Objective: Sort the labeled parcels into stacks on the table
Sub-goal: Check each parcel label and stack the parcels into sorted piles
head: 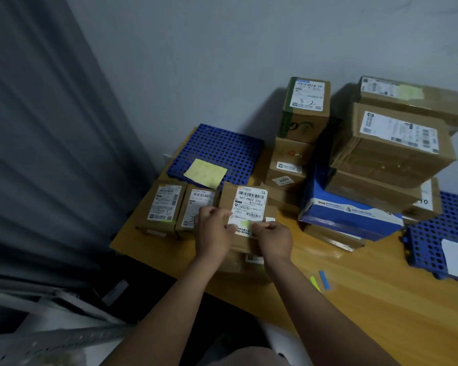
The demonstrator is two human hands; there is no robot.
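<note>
A small brown parcel (249,204) with a white label reading 507-P802 sits on top of other parcels near the table's left end. My left hand (214,233) curls over its near left edge. My right hand (274,240) pinches at the label's lower edge, where a small green sticker (246,223) lies. Two more labeled small parcels (162,207) (196,211) stand side by side to the left. Another parcel (242,262) lies under the one I hold, mostly hidden by my hands.
The wooden table (381,299) carries a tall stack of small boxes (302,112) at the back and a stack of larger boxes (391,143) on a blue-and-white box (349,210). Blue perforated mats (217,151) (439,233), a yellow note (205,173), two loose stickers (320,282).
</note>
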